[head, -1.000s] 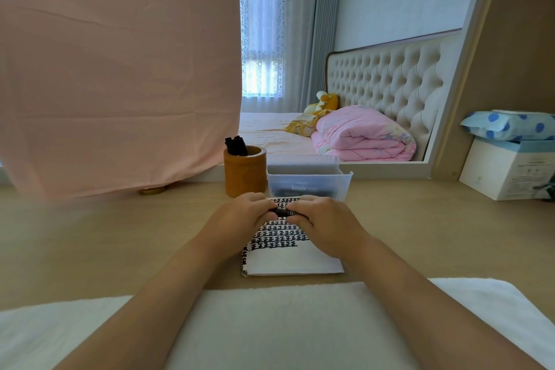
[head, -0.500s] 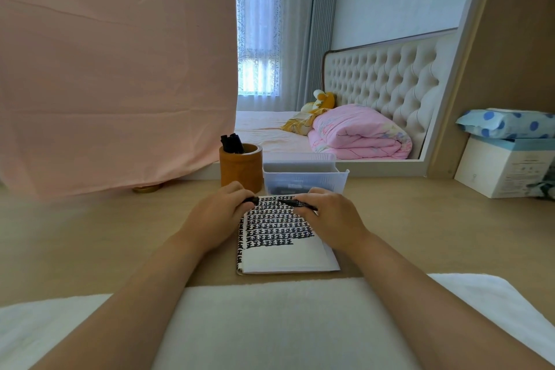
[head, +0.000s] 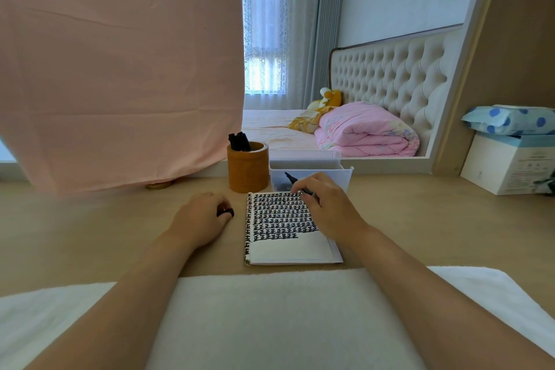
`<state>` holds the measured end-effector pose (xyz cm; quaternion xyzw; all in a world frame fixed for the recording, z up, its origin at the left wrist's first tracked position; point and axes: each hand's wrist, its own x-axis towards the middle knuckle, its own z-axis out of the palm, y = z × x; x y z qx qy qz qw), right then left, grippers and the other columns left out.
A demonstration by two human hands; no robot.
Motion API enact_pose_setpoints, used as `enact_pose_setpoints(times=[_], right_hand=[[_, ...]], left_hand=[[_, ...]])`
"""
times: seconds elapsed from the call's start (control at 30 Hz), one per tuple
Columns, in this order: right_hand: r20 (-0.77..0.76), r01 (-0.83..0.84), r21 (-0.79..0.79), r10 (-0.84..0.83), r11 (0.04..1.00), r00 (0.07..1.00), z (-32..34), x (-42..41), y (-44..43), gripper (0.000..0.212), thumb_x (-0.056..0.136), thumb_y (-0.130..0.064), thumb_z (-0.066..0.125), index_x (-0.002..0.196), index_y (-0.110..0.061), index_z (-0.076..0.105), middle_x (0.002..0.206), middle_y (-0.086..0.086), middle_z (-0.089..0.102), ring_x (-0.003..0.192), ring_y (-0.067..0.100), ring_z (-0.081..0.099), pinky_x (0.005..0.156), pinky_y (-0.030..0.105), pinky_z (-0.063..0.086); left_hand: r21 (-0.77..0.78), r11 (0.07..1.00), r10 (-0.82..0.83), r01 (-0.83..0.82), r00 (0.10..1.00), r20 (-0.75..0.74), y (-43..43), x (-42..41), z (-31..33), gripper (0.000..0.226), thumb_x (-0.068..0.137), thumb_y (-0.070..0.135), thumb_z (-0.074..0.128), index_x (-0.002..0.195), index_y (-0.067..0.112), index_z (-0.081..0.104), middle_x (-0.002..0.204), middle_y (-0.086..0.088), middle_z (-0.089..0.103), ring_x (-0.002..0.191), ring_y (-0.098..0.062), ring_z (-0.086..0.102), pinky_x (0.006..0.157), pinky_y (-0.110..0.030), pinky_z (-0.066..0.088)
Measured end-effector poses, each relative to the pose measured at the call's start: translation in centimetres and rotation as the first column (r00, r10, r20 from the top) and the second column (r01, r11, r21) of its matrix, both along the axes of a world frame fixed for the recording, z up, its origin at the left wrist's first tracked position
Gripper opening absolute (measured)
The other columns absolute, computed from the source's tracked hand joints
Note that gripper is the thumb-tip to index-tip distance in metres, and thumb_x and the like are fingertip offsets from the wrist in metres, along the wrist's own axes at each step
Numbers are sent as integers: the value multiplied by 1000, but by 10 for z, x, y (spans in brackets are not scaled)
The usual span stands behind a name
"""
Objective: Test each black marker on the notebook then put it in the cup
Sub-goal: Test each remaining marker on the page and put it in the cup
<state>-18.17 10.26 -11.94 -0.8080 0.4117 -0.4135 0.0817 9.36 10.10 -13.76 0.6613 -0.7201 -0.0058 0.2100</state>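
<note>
Rows of blocky black test marks are filling the upper page of the one notebook [head: 288, 246], spelling nothing readable (print on the white box [head: 507, 165] far right of it is too small to read). A second ago both hands were meeting over the notebook's top edge; now the left hand [head: 201, 218] is lying left of the notebook, fingers curling around the cap [head: 225, 213], while the right hand [head: 327, 207] is pinching the uncapped black marker [head: 292, 179] over that edge. Behind the notebook's top-left corner, one cup [head: 247, 170] is holding apparently three markers [head: 238, 141].
</note>
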Motion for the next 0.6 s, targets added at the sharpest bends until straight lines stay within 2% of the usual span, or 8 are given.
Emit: enact_pose_setpoints(times=[0.1,0.2,0.3,0.37,0.43,0.5,0.57,0.6], right_hand=[[96,-21,11,20,1000,995,9,1,2,28,100,-8,51,116,-21,69,99,-8,54,84,4,56,74,11,45],[272,-56,139,16,989,962,22,-1,9,33,103,-7,45,124,-21,66,95,-10,54,76,10,56,67,13,44],[387,-92,283,-26,955,922,29,-5,11,47,100,4,37,131,-21,62,105,-4,56,82,8,54,78,18,43],[360,-88,321,-35,943,932,30,-7,14,53,95,11,40,133,-20,60,114,-2,57,89,11,56,81,24,47],[288,-103,319,7,942,958,29,-9,20,46,93,8,54,126,-22,63,107,-2,60,83,12,58,75,26,52],[249,-93,315,13,944,968,27,-10,26,26,93,-5,64,114,-20,66,93,0,63,70,12,58,69,30,56],[358,-148,400,-6,904,934,24,-9,31,11,96,-9,60,103,-13,68,79,7,62,56,18,55,55,32,52],[412,-192,453,-14,871,911,21,-8,34,11,98,-9,57,101,-11,66,74,11,61,51,20,54,49,30,49]], left_hand=[[7,1000,7,-6,1000,-21,6,-8,9,33,93,40,58,124,29,55,118,6,59,107,-14,53,92,-34,48],[-109,993,-55,48,996,-63,18,-22,23,32,94,37,58,125,31,54,121,9,58,105,-9,53,87,-28,46],[-183,964,-199,193,980,-15,36,-34,33,24,95,36,58,118,34,60,115,16,58,95,-3,51,79,-22,44],[-191,942,-281,276,960,3,50,-42,35,22,94,36,60,116,36,61,111,19,57,93,-2,52,78,-20,46],[-185,918,-353,351,935,27,63,-50,33,22,94,36,60,116,38,62,110,20,56,93,-1,52,77,-19,47],[-159,897,-411,412,911,40,72,-57,28,22,94,36,60,116,37,63,111,19,55,95,0,50,73,-13,42],[-152,878,-455,455,890,35,78,-62,24,22,94,37,60,115,36,64,111,18,56,96,0,50,74,-13,41],[-153,871,-469,468,883,30,79,-64,22,22,94,38,60,116,36,65,111,18,56,96,0,51,76,-16,44]])
